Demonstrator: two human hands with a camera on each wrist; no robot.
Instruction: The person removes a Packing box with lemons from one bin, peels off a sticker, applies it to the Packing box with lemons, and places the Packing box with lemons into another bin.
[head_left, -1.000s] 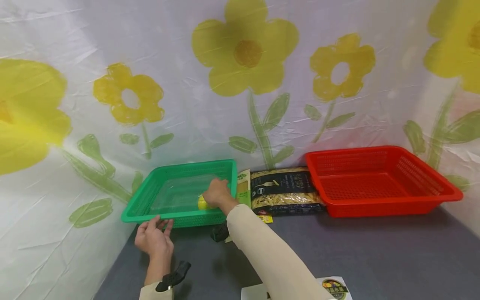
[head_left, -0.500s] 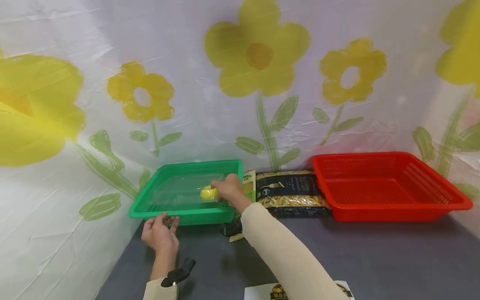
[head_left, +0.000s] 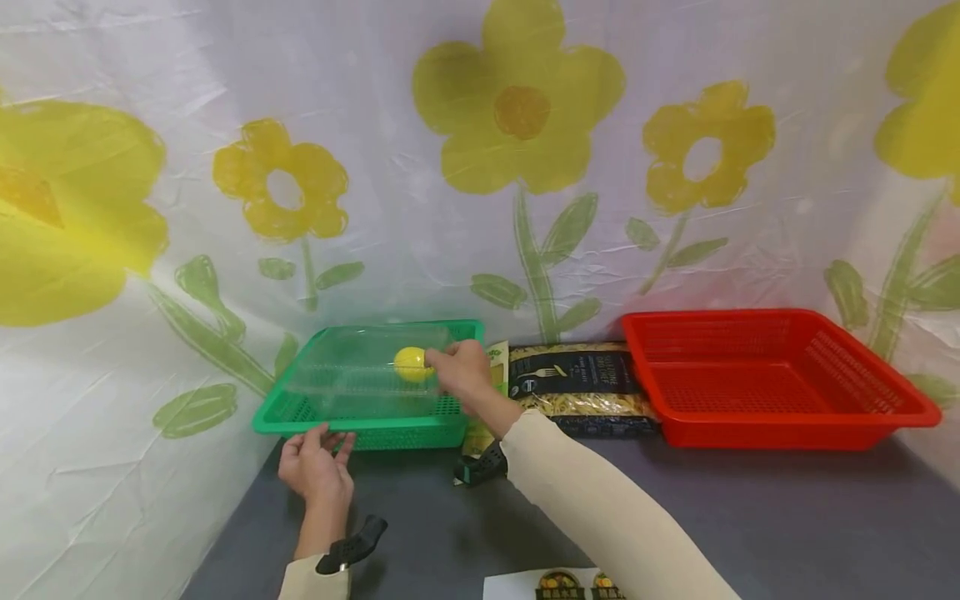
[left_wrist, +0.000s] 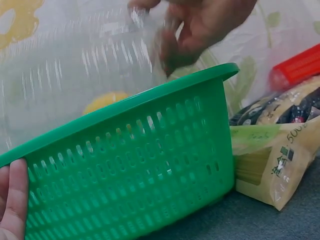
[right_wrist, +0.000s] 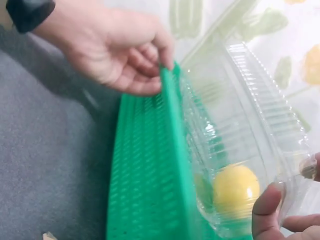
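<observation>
The green plastic basket (head_left: 416, 427) stands at the back left. My left hand (head_left: 318, 467) pinches its front rim, as the right wrist view also shows from the side. With my right hand (head_left: 463, 373) I pinch the right end of a clear plastic clamshell box (head_left: 352, 354), which is tilted up inside the basket. A smooth yellow round thing (right_wrist: 236, 191) shows through the clear plastic, close to my right fingers. Whether it lies within the box or behind its wall I cannot tell.
Right of the basket lie a pale paper packet (left_wrist: 255, 165) and a black-labelled pasta bag (head_left: 577, 379). A red basket (head_left: 787, 429) stands at the back right. A white sheet with round logos (head_left: 517, 586) lies at the front edge. A flower-printed cloth hangs behind.
My right hand has drawn up and slightly right, tilting the clear box up from the basket floor. The yellow round thing shows higher and more fully. My left hand keeps the rim.
</observation>
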